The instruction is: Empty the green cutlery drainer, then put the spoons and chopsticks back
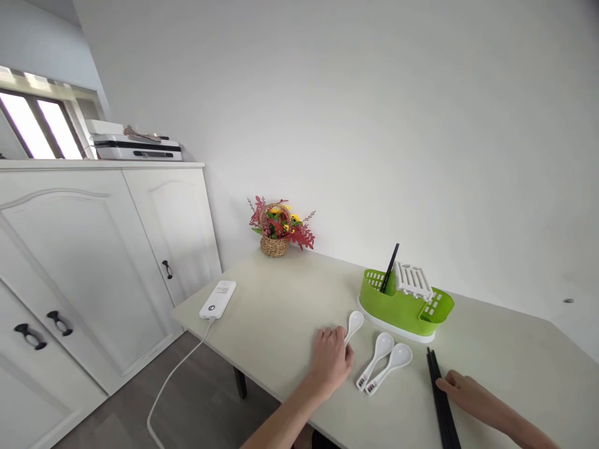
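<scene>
My left hand (331,358) lies flat over the handle of a white spoon (354,323) on the worktop (281,312), fingers loosely curled, not clearly gripping; my right hand (461,383) rests open, fingertips touching the black chopsticks (440,399). The spoon looks light, rigid, glossy and likely slippery and chippable (ceramic or melamine, can't tell), so I'd pinch mid-handle; the chopsticks look thin, stiff and prone to rolling. Two more spoons (384,365) lie between, a green cutlery caddy (405,302) behind; the print on the white power bank (218,299) is unreadable.
</scene>
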The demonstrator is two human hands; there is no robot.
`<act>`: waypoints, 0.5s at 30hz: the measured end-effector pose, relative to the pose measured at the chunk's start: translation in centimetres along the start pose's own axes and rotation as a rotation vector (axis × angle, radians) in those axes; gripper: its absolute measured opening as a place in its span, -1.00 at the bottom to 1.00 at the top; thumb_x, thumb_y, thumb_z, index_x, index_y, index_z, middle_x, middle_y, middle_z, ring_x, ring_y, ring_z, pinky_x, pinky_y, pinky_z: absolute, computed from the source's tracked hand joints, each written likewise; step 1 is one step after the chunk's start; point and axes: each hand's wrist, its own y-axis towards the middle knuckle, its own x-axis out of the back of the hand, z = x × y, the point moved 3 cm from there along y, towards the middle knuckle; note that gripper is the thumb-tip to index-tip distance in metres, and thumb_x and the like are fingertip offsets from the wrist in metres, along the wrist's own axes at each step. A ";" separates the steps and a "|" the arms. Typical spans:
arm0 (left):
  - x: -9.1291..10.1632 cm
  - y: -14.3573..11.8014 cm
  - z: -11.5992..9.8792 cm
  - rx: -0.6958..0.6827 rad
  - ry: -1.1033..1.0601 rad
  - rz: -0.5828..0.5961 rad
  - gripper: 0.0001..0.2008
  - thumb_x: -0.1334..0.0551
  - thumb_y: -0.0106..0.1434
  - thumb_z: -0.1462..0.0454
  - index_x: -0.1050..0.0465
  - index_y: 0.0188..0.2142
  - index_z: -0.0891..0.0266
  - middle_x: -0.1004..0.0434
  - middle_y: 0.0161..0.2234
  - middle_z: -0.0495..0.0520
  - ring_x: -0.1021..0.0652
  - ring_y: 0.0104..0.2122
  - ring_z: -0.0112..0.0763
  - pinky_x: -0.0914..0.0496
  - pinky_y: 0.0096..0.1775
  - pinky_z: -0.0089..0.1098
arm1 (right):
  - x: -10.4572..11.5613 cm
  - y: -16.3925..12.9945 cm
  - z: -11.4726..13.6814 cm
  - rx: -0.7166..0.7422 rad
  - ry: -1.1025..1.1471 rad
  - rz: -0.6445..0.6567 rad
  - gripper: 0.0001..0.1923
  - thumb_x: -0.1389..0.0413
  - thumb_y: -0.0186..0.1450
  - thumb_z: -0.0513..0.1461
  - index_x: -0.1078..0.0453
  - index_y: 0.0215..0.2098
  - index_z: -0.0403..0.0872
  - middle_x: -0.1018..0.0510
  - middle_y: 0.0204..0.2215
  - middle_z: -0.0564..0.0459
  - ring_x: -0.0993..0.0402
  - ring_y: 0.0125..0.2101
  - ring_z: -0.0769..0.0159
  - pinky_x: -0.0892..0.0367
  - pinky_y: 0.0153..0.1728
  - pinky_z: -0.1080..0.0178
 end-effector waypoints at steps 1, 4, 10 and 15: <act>0.0 0.0 0.0 -0.008 0.002 0.001 -0.84 -0.18 0.28 0.36 -0.36 -0.13 0.20 -0.60 -0.22 0.13 -0.55 -0.16 -0.10 -0.32 -0.08 -0.12 | -0.1 -0.1 -0.1 -0.001 0.038 0.064 -0.66 0.01 0.29 -0.02 -0.18 -0.60 0.06 -0.52 -0.53 0.02 -0.52 -0.45 0.11 -0.39 -0.36 0.11; 0.1 0.2 -0.1 -0.016 0.003 -0.015 -0.84 -0.19 0.30 0.34 -0.36 -0.12 0.19 -0.61 -0.22 0.10 -0.56 -0.15 -0.12 -0.33 -0.08 -0.14 | 0.0 -0.3 -0.4 -0.023 0.088 0.174 -0.66 0.05 0.31 0.01 -0.21 -0.54 0.04 -0.55 -0.45 -0.03 -0.51 -0.39 0.11 -0.37 -0.32 0.11; 0.3 0.7 -0.3 -0.032 0.016 -0.039 -0.88 -0.20 0.31 0.34 -0.36 -0.14 0.18 -0.61 -0.25 0.05 -0.57 -0.19 -0.16 -0.33 -0.11 -0.17 | 0.5 -0.3 -0.5 -0.023 0.061 0.199 -0.68 0.02 0.34 0.01 -0.31 -0.43 0.00 -0.59 -0.32 -0.06 -0.52 -0.29 0.15 -0.35 -0.26 0.18; 0.2 0.7 -0.2 -0.046 0.010 -0.069 -0.86 -0.21 0.30 0.34 -0.35 -0.15 0.17 -0.61 -0.26 0.05 -0.58 -0.20 -0.16 -0.33 -0.12 -0.17 | 0.4 -0.8 -0.1 -0.062 0.006 0.198 -0.69 0.06 0.39 0.00 -0.28 -0.39 0.00 -0.56 -0.27 -0.11 -0.54 -0.22 0.08 -0.36 -0.17 0.11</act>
